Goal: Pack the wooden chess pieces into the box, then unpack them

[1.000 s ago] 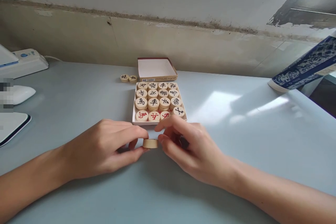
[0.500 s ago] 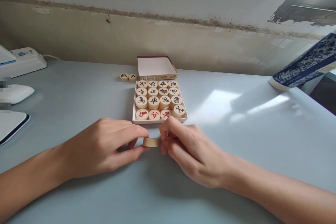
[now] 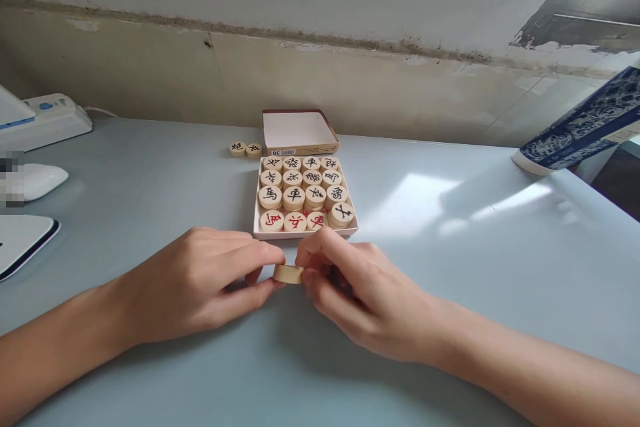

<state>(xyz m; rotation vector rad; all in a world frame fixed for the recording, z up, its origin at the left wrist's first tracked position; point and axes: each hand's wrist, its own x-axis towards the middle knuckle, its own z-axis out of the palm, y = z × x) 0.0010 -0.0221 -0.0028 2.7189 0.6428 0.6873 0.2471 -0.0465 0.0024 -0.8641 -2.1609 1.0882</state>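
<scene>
A round wooden Chinese chess piece [image 3: 288, 274] is held edge-on to me, just above the table in front of the box. My left hand [image 3: 210, 280] pinches its left side between thumb and fingers. At its right edge, the thumb and forefinger of my right hand [image 3: 365, 293] close on it too. The shallow white box [image 3: 256, 220] lies beyond the hands, filled with rows of pieces. Black-marked pieces [image 3: 294, 197] fill most of it, with red-marked pieces [image 3: 295, 221] in the near row. One black-marked piece [image 3: 341, 213] sits higher at the near right corner.
Behind the box lies its upturned lid [image 3: 297, 130], with two loose pieces [image 3: 245, 149] beside it. White devices [image 3: 40, 180] stand at the left edge of the grey table [image 3: 150, 187]. A dark blue patterned object [image 3: 575, 123] leans at the right. A worn wall rises behind.
My right hand has moved slightly left, and its thumb and forefinger now meet the piece's right edge. The piece has tilted a little. My left hand keeps its pinch.
</scene>
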